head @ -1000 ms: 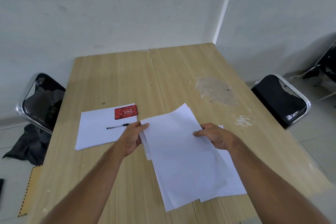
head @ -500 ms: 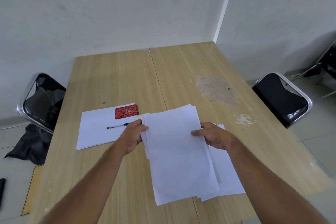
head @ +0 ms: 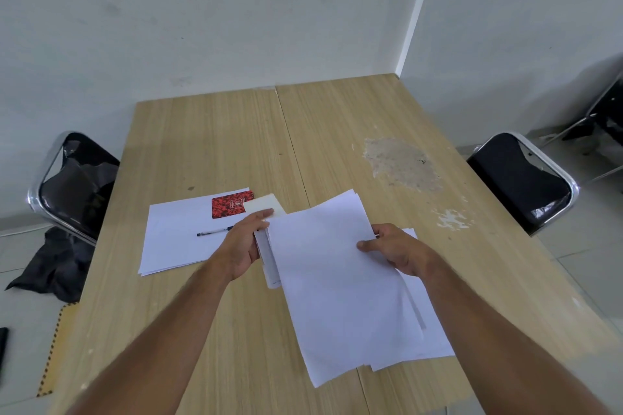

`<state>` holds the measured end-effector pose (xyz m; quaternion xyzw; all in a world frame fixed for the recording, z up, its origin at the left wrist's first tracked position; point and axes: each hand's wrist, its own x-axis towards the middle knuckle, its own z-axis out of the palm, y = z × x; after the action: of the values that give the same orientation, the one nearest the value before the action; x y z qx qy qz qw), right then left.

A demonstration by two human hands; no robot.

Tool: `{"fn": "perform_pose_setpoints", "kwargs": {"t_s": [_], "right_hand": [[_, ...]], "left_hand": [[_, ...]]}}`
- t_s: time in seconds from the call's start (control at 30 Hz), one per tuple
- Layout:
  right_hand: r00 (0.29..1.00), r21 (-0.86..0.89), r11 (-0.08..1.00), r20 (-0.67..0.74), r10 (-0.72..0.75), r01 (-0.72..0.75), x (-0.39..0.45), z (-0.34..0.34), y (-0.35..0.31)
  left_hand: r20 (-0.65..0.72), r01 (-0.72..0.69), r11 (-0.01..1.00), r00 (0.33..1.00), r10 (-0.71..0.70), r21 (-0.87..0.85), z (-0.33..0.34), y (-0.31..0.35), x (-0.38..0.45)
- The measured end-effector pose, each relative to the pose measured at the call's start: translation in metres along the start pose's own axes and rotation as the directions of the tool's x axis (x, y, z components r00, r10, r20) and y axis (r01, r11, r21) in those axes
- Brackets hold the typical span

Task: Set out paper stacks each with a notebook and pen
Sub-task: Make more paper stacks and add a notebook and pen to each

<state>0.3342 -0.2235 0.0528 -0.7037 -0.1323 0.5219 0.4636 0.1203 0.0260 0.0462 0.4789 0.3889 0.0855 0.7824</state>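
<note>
You are holding a loose bundle of paper sheets (head: 340, 280) between both hands, low over the near middle of the table (head: 215, 145), with more sheets (head: 428, 330) lying flat beneath and to the right of it. Your left hand (head: 241, 246) is gripping the bundle's left edge, fingers curled round it together with what looks like a small cream-covered notebook (head: 264, 204) poking out just beyond your fingertips, though you cannot tell for sure what that piece is. Your right hand (head: 394, 248) is pinching the bundle's right edge, thumb on top. Just left of your left hand, one set is looking finished: a flat paper stack (head: 175, 239) carrying a red notebook (head: 232, 207) on its far corner and a pen (head: 214, 232) lying nearer you. So by this view one place is done and the second is only being gathered; its paper is not yet set down, and no second pen is showing anywhere. Compared with half a second ago, the bundle is turning clockwise, its far corner now swinging away from you to the right, and the cream piece is appearing above your left fingers where only white paper was showing. The finished set is staying put. A black chair (head: 77, 185) stands beyond it and another chair (head: 519, 178) is out past your right hand.
</note>
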Motion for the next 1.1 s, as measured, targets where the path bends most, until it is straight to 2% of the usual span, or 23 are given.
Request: {"fn": "perform_pose_setpoints", "kwargs": {"t_s": [0.17,0.37,0.6,0.73,1.0,1.1], "right_hand": [[0.993,-0.056,0.994,0.074,0.093,-0.089,-0.001,0.003,0.0],[0.992,-0.046,0.994,0.084,0.098,-0.094,0.001,0.007,-0.002],[0.993,-0.048,0.995,0.082,0.088,-0.084,0.003,0.008,-0.007],[0.99,-0.059,0.993,0.086,0.108,-0.103,0.006,0.012,-0.006],[0.988,-0.051,0.992,0.094,0.12,-0.116,0.011,0.012,-0.005],[0.988,-0.038,0.992,0.097,0.121,-0.118,0.012,0.01,-0.005]], "left_hand": [[-0.062,0.032,0.993,0.997,-0.04,-0.116,0.002,0.002,0.006],[-0.016,0.001,0.991,1.0,-0.003,-0.136,-0.001,0.0,0.009],[0.004,0.026,0.998,1.0,-0.026,-0.054,-0.017,-0.004,0.008],[0.086,0.038,0.999,0.996,-0.037,-0.014,-0.022,-0.003,0.005],[0.208,0.206,0.961,0.964,-0.166,-0.187,-0.028,0.007,-0.006],[0.215,0.207,0.969,0.961,-0.176,-0.135,-0.026,0.005,-0.006]]}}
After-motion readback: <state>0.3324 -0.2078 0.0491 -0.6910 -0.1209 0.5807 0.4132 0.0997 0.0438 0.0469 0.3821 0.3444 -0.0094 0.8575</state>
